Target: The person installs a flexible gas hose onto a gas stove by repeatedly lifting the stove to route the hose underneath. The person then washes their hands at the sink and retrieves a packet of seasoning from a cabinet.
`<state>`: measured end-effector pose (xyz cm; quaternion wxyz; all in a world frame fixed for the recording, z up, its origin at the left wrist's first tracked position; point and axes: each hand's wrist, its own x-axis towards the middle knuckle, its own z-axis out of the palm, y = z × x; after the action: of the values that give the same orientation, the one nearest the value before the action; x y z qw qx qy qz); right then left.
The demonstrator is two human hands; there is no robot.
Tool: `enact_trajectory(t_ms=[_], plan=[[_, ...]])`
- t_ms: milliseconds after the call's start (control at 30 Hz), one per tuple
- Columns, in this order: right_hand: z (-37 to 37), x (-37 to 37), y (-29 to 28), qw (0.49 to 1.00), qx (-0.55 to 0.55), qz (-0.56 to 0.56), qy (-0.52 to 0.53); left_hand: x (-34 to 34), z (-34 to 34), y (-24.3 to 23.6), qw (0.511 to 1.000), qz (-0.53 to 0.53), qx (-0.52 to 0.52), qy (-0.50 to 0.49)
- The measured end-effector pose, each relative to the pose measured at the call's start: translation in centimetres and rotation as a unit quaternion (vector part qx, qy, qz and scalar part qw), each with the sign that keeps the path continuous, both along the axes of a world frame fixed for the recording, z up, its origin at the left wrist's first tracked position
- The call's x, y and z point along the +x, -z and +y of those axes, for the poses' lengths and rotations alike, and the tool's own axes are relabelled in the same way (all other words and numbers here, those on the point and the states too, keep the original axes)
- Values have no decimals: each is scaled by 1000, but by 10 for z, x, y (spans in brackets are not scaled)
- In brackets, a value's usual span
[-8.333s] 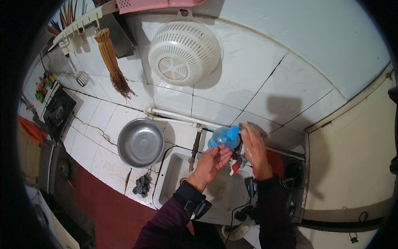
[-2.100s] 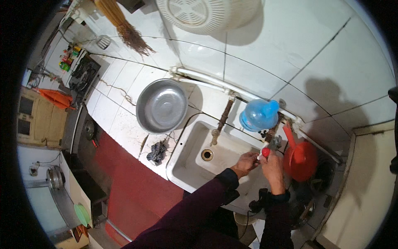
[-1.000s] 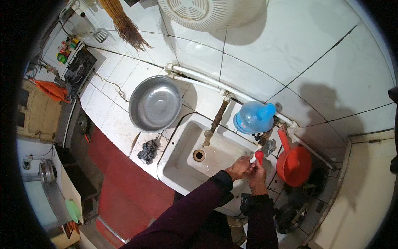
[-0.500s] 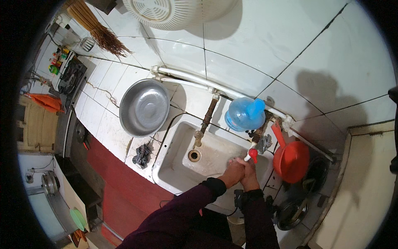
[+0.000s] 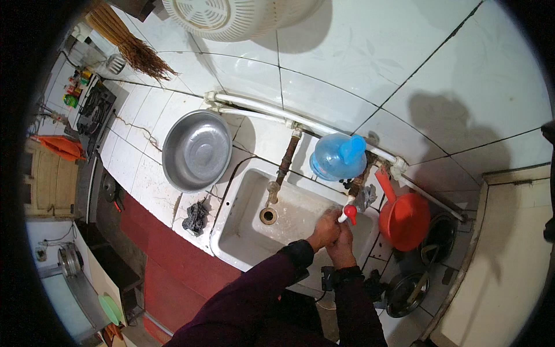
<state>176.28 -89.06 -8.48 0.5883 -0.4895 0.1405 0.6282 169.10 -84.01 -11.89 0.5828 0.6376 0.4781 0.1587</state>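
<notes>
Over the right end of a white sink [image 5: 245,199], my two hands are pressed together just below a white tap with a red handle [image 5: 351,214]. The fingers of my left hand [image 5: 325,229] curl closed around the front of my right hand [image 5: 342,247]. Most of my right hand's fingers are hidden behind the left. No separate object shows between the hands. A blue clear plastic jug [image 5: 340,157] stands behind the tap, and a red plastic ladle [image 5: 404,221] lies right of the sink.
A grey metal basin [image 5: 198,151] and a crumpled dark scrub pad [image 5: 195,218] are on the tiled counter left of the sink. A rusty pipe with a second tap [image 5: 283,165] reaches over the basin. Pans [image 5: 407,292] lie at the lower right. A white plastic basket [image 5: 231,17] hangs above.
My hands have shifted slightly up and closer together under the tap, the left sliding over the right's fingers. The whole view has moved a little.
</notes>
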Motion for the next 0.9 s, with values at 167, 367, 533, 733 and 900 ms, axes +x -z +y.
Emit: enact_trajectory(t_ms=[167, 367, 533, 733, 900], plan=[[-16, 7, 7, 958, 212, 195, 8, -14, 10, 24, 943, -304, -133, -14], [-2, 1, 16, 993, 93, 32, 73, 7, -14, 69, 916, -323, -161, -175], [-13, -20, 5, 930, 79, -322, -160, 0, -32, 110, 975, -8, 208, 74], [-4, -14, 22, 888, 33, -404, -217, 19, -51, 132, 883, 41, 440, 155], [4, 37, -3, 855, 176, -329, -361, 4, -30, 63, 935, 91, 254, 232]])
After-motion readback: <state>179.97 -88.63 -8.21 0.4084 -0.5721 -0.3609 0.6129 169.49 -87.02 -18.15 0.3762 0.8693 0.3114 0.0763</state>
